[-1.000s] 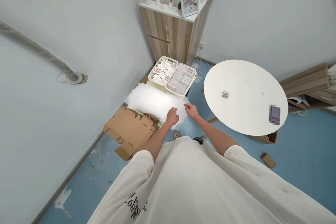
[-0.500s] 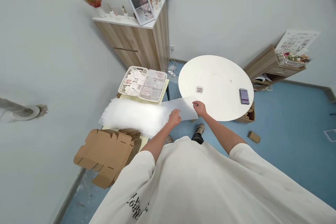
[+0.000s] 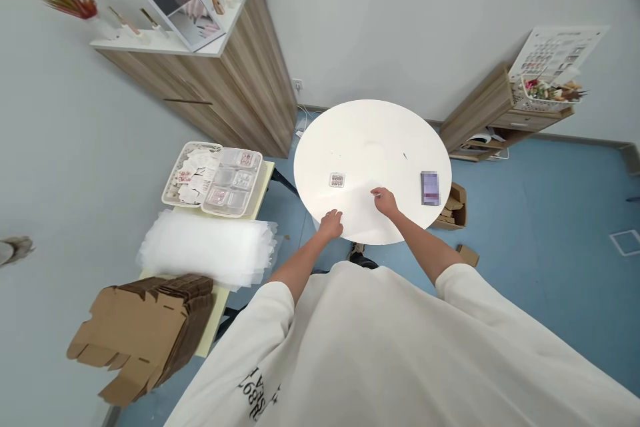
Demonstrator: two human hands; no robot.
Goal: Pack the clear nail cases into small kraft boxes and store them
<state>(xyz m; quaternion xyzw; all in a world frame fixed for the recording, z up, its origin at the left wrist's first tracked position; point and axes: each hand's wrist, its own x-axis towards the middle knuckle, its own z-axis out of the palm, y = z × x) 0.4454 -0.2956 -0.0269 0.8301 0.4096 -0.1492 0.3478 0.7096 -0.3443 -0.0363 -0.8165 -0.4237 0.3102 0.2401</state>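
A thin, translucent white plastic sheet [image 3: 361, 215] lies over the near part of the round white table [image 3: 400, 127] and is hard to see against it. At the sheet's right side, my right hand [image 3: 386, 203] pinches it between thumb and fingers. My left hand [image 3: 331, 225] grips its left part near the table's front edge, with the fingers bent. Just beyond my left hand, a small clear case [image 3: 337, 179] with rows of small reddish pieces rests on the table. A phone [image 3: 431, 188] with a blurred screen lies to the right of my right hand.
Left, a side table [image 3: 204, 340] bears a stack of translucent sheets [image 3: 205, 247], flattened cardboard boxes [image 3: 135, 320], a white basket [image 3: 173, 180] of small packets and a tray of clear cases [image 3: 233, 180]. Behind stands a wooden cabinet [image 3: 250, 80]. A cardboard carton [image 3: 457, 207] sits under the table's right side.
The view has turned and moved right. Both hands have carried the sheet away from the stack and over the round table.
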